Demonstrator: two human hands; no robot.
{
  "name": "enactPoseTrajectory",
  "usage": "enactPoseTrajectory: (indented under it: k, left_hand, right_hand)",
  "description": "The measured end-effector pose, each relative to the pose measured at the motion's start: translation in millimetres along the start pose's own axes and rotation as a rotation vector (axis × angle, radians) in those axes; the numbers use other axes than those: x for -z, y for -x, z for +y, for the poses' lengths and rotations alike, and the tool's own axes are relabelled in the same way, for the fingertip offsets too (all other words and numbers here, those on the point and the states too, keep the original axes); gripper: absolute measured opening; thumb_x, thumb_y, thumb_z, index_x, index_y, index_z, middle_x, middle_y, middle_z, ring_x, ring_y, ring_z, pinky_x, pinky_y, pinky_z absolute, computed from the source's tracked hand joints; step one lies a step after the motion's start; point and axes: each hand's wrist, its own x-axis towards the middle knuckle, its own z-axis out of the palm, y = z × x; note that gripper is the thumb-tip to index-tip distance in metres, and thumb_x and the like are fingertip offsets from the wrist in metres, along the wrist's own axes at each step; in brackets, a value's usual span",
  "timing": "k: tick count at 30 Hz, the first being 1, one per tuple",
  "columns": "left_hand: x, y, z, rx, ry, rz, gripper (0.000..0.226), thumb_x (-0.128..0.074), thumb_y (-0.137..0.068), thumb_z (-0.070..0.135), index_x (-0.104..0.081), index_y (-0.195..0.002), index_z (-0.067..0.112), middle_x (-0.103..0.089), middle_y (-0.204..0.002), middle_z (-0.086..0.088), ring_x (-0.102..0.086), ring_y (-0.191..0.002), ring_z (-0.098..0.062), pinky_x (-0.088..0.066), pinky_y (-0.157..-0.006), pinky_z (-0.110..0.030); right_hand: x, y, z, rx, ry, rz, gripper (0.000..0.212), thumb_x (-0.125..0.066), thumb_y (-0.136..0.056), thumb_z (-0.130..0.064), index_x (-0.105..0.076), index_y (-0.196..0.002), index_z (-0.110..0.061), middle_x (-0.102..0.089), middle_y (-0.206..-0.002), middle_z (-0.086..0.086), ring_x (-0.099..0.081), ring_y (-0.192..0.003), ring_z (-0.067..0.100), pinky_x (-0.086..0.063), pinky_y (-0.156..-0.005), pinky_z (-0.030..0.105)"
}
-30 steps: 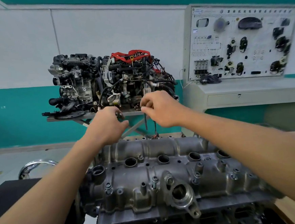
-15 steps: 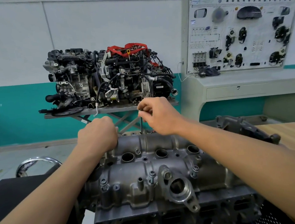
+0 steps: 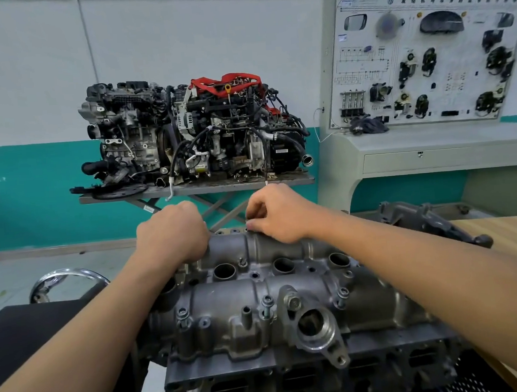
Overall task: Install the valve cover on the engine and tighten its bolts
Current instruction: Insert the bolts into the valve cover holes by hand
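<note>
Valve cover [image 3: 289, 289] is seated atop the engine [image 3: 296, 378]. Left hand [image 3: 173, 233] is curled at its far edge and right hand [image 3: 278, 214] is pinched shut there; whether anything is grasped cannot be told. Bolts [image 3: 267, 301] are seen standing along the near edge.

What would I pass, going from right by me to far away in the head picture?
Valve cover → left hand and right hand, side by side at its far edge → gray stand carrying engines → wall.
</note>
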Motion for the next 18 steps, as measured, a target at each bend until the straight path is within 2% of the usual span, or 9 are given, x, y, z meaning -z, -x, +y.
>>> enactPoseTrajectory:
  k: [2, 5, 8, 10, 12, 14, 16, 18]
  left_hand:
    - [0, -1, -1, 0.014, 0.037, 0.005, 0.023, -0.055, -0.093, 0.027, -0.043, -0.077, 0.017, -0.052, -0.081, -0.004, -0.055, -0.081, -0.033, -0.04, -0.071, -0.038]
    - [2, -1, -4, 0.044, 0.083, 0.009, 0.018, -0.059, -0.087, 0.032, -0.054, -0.086, 0.015, -0.063, -0.092, -0.008, -0.059, -0.084, -0.033, -0.042, -0.072, -0.037]
    - [3, 1, -3, 0.068, 0.094, 0.014, 0.026, -0.062, -0.085, 0.04, -0.058, -0.089, 0.015, -0.06, -0.091, -0.006, -0.057, -0.083, -0.032, -0.042, -0.072, -0.036]
    - [3, 2, -3, 0.077, 0.093, 0.017, 0.028, -0.063, -0.085, 0.042, -0.056, -0.087, 0.015, -0.058, -0.088, -0.006, -0.057, -0.082, -0.032, -0.042, -0.071, -0.036]
    - [2, 2, -4, 0.079, 0.094, 0.022, 0.028, -0.063, -0.084, 0.042, -0.056, -0.085, 0.016, -0.057, -0.085, -0.004, -0.057, -0.081, -0.032, -0.042, -0.07, -0.036]
    - [1, 1, -5, 0.08, 0.102, 0.029, 0.028, -0.063, -0.084, 0.043, -0.057, -0.087, 0.016, -0.055, -0.083, -0.003, -0.056, -0.079, -0.031, -0.042, -0.07, -0.035]
    - [0, 1, -4, 0.087, 0.109, 0.04, 0.032, -0.064, -0.085, 0.046, -0.056, -0.087, 0.015, -0.051, -0.079, -0.001, -0.054, -0.079, -0.031, -0.041, -0.07, -0.035]
    - [-1, 0, -4, 0.101, 0.111, 0.057, 0.035, -0.064, -0.086, 0.048, -0.051, -0.084, 0.016, -0.049, -0.082, -0.002, -0.051, -0.079, -0.031, -0.04, -0.07, -0.035]
  right_hand:
    - [2, -2, -2, 0.025, 0.108, -0.067, 0.009, -0.069, -0.09, -0.024, -0.068, -0.091, -0.015, -0.063, -0.079, -0.009, -0.065, -0.082, 0.016, -0.056, -0.08, 0.035]
    - [7, -9, -8, 0.101, 0.349, -0.229, 0.012, -0.057, -0.098, -0.028, -0.05, -0.092, -0.02, -0.051, -0.076, -0.008, -0.057, -0.077, 0.021, -0.047, -0.069, 0.036]
    - [11, -14, -12, 0.13, 0.478, -0.346, 0.015, -0.045, -0.102, -0.031, -0.038, -0.093, -0.022, -0.042, -0.075, -0.006, -0.046, -0.066, 0.015, -0.034, -0.06, 0.036]
    - [14, -16, -16, 0.167, 0.611, -0.375, 0.018, -0.039, -0.104, -0.037, -0.04, -0.096, -0.021, -0.04, -0.075, -0.006, -0.044, -0.066, 0.016, -0.032, -0.06, 0.035]
    - [14, -19, -20, 0.202, 0.757, -0.373, 0.032, -0.031, -0.105, -0.042, -0.052, -0.1, -0.019, -0.043, -0.078, -0.003, -0.047, -0.073, 0.022, -0.036, -0.064, 0.035]
    - [12, -23, -21, 0.195, 0.816, -0.321, 0.048, -0.025, -0.104, -0.05, -0.058, -0.089, -0.019, -0.045, -0.074, -0.003, -0.049, -0.073, 0.024, -0.04, -0.065, 0.034]
    - [12, -27, -21, 0.143, 0.779, -0.292, 0.059, -0.022, -0.101, -0.061, -0.052, -0.071, -0.019, -0.047, -0.068, -0.004, -0.051, -0.066, 0.021, -0.036, -0.059, 0.031]
    - [15, -31, -20, 0.117, 0.705, -0.332, 0.059, -0.025, -0.098, -0.066, -0.052, -0.069, -0.022, -0.054, -0.07, -0.002, -0.053, -0.065, 0.018, -0.031, -0.052, 0.028]
